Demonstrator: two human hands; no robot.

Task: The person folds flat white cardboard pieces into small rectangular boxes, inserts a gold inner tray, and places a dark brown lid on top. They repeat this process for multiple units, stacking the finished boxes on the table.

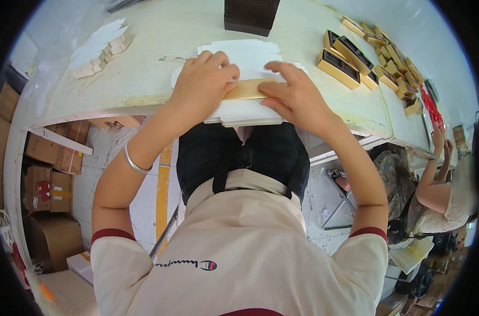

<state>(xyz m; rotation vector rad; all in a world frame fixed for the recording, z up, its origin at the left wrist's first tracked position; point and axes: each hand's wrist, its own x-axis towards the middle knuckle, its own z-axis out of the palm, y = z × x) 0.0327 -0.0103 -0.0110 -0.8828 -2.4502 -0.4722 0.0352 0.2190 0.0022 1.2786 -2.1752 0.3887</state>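
Note:
A gold strip of card [245, 90], possibly one face of a box being folded, lies across a stack of white die-cut card sheets [242, 50] at the table's front edge. My left hand [203, 79] has its fingers curled, with thumb and fingertips gripping the strip's left end. At the right end, my right hand [295, 97] pinches the strip between thumb and fingers, its index finger raised and bent. Both palms face down over the card. The strip's ends are hidden under my fingers.
A dark brown stack [250, 18] stands beyond my hands. White card blanks [100, 50] sit at the left. Gold boxes with dark inserts [347, 58] and more gold boxes [400, 68] lie on the right. Another person's hands [441, 139] hold red material. Cartons [52, 237] fill the lower left.

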